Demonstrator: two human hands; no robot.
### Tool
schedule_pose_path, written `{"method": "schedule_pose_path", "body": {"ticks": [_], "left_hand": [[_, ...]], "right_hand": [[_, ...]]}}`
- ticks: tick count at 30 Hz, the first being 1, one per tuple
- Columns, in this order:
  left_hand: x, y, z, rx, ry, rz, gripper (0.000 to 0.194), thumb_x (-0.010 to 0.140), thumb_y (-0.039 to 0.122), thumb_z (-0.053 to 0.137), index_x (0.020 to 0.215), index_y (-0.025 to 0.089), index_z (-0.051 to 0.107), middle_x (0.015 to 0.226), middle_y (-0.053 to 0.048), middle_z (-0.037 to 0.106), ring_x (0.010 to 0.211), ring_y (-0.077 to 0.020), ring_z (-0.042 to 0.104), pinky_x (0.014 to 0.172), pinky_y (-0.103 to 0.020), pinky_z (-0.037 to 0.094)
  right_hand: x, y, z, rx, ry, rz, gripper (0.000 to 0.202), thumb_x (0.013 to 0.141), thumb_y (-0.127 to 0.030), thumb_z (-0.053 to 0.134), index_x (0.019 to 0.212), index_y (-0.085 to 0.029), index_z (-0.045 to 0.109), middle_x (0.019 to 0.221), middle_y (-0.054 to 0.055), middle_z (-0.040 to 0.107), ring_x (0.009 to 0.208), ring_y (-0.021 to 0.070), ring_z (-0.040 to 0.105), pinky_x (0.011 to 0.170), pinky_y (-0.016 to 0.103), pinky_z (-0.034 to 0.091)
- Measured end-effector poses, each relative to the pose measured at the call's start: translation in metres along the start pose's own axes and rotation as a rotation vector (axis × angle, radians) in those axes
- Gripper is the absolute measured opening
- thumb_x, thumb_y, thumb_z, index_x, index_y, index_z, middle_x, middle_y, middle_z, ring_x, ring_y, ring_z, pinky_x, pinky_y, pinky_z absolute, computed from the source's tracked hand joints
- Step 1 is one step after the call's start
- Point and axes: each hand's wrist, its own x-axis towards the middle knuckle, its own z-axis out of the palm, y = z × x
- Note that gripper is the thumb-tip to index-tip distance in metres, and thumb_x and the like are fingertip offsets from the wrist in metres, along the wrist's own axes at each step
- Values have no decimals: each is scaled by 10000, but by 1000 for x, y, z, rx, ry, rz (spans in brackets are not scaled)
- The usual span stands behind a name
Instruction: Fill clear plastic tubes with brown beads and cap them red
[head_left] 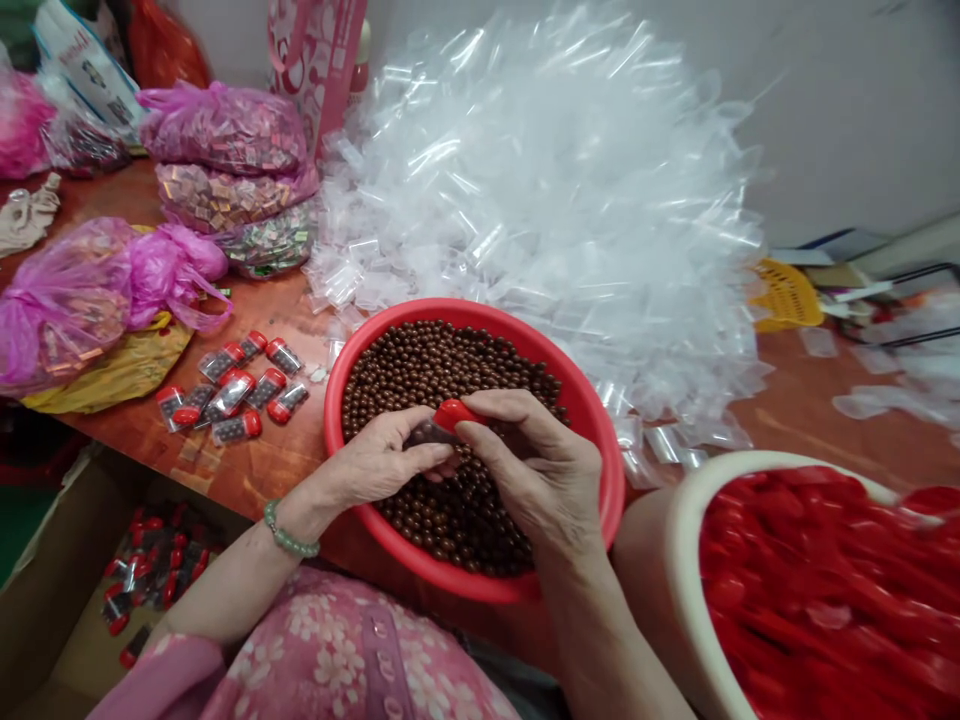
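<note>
Over a red basin of shiny brown beads, both hands meet at one small clear container that looks dark inside. My left hand grips its body between thumb and fingers. My right hand pinches a red cap at the container's right end; whether it is fully seated cannot be made out. Several filled containers with red caps lie on the table left of the basin. A cream bucket at the lower right holds many red caps.
Behind the basin rises a big heap of clear empty containers. Pink bags of small packets sit at the upper left on the wooden table. A cardboard box with capped containers stands lower left. A yellow basket is at right.
</note>
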Motion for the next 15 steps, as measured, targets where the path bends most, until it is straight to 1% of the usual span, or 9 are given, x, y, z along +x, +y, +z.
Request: {"method": "schedule_pose_path", "body": {"ticks": [4, 7, 9, 11, 12, 13, 15], "left_hand": [[-1, -2, -1, -55, -47, -16, 362, 783, 465, 693, 860, 135, 566, 712, 3, 576, 632, -95, 542, 621, -236, 456], [-2, -4, -3, -85, -64, -13, 447, 751, 545, 706, 850, 131, 569, 710, 4, 573, 625, -91, 534, 619, -234, 453], [-2, -4, -4, -113, -45, -1, 460, 736, 553, 721, 847, 128, 583, 725, 6, 575, 640, -84, 527, 633, -224, 441], [-2, -5, -5, -174, -13, -14, 460, 718, 539, 747, 856, 127, 594, 747, 4, 581, 666, -82, 532, 659, -218, 439], [-2, -5, -5, -218, -1, -28, 462, 706, 531, 760, 855, 126, 596, 755, 3, 584, 678, -85, 540, 674, -221, 444], [-2, -6, -5, -262, 5, -40, 464, 695, 523, 773, 854, 125, 596, 762, 0, 588, 690, -90, 549, 689, -226, 451], [-1, -6, -4, -318, 11, -42, 467, 675, 510, 794, 850, 122, 601, 766, -2, 595, 703, -97, 561, 715, -239, 461]], "right_hand": [[-2, 0, 6, -19, 46, -6, 86, 836, -202, 667, 914, -238, 664, 901, 30, 691, 842, 177, 676, 740, 342, 573], [-5, 4, 7, -99, 24, -106, 132, 850, -195, 650, 972, -244, 644, 950, 48, 688, 878, 194, 678, 758, 361, 577], [-6, 6, 6, -203, -48, -229, 307, 817, -237, 696, 1108, -243, 596, 1034, 84, 678, 954, 234, 669, 802, 402, 574], [-6, 9, 6, -342, -137, -337, 571, 761, -321, 754, 1263, -223, 500, 1122, 133, 651, 1029, 286, 644, 845, 453, 561], [-6, 9, 7, -411, -171, -368, 670, 744, -360, 764, 1317, -210, 450, 1146, 150, 639, 1048, 305, 632, 854, 471, 553], [-5, 10, 8, -472, -192, -382, 718, 746, -380, 755, 1350, -200, 412, 1158, 159, 631, 1054, 316, 624, 857, 482, 546], [-5, 10, 10, -559, -197, -389, 707, 774, -355, 705, 1379, -190, 377, 1152, 160, 626, 1036, 317, 621, 852, 487, 536]]}}
